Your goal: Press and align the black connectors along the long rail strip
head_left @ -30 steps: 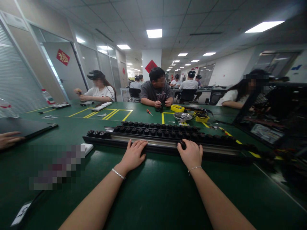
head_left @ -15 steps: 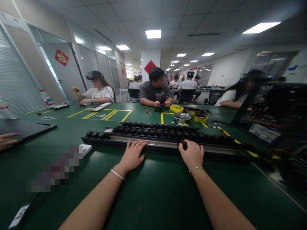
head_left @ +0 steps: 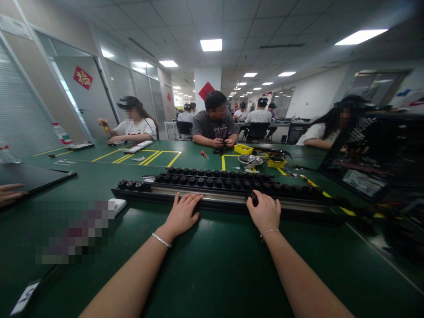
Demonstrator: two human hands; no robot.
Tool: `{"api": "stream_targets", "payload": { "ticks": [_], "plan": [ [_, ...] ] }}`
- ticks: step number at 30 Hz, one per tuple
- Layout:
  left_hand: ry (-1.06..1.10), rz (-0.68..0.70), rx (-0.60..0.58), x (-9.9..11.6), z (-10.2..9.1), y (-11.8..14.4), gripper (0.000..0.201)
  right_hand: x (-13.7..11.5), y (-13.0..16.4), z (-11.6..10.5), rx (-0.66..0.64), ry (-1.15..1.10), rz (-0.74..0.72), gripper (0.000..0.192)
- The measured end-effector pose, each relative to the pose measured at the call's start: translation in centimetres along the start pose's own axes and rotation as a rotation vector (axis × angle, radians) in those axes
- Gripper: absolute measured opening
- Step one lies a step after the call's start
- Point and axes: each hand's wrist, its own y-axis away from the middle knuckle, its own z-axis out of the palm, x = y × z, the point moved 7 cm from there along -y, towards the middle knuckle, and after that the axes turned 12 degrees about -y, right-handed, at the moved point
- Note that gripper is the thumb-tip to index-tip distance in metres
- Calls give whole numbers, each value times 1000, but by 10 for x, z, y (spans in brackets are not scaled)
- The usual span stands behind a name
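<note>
A long black rail (head_left: 225, 203) with a shiny metal channel lies across the green table in front of me. My left hand (head_left: 183, 213) rests on its near edge with the fingers stretched out. Farther right, my right hand (head_left: 265, 211) is closed around a small black round part (head_left: 254, 198) at the channel; most of that part is hidden by the fingers. Several similar black parts (head_left: 130, 184) sit at the rail's left end. Just behind the channel stand rows of black knob-like parts (head_left: 200, 181).
A metal bowl (head_left: 251, 160), a yellow bin (head_left: 244, 149) and an orange screwdriver (head_left: 204, 154) lie beyond the rail. An open black computer case (head_left: 367, 154) stands at right. At left are a dark panel (head_left: 39, 176), another person's hand (head_left: 11, 194) and a power strip (head_left: 117, 206). People sit opposite.
Both hands keep their places on the rail, with the black part still in the right fingers. The whole view has shifted very slightly.
</note>
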Motion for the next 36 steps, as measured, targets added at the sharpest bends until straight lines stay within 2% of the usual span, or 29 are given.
{"api": "stream_targets", "payload": {
  "ticks": [11,19,36],
  "plan": [
    [-7,-4,-12,1,0,0,58,2,-1,-1,-16,9,19,44],
    [-13,0,-4,0,0,0,60,12,-1,-3,52,32,62,44],
    [4,-10,3,0,1,0,59,14,0,-4,68,46,70,47]
  ]
}}
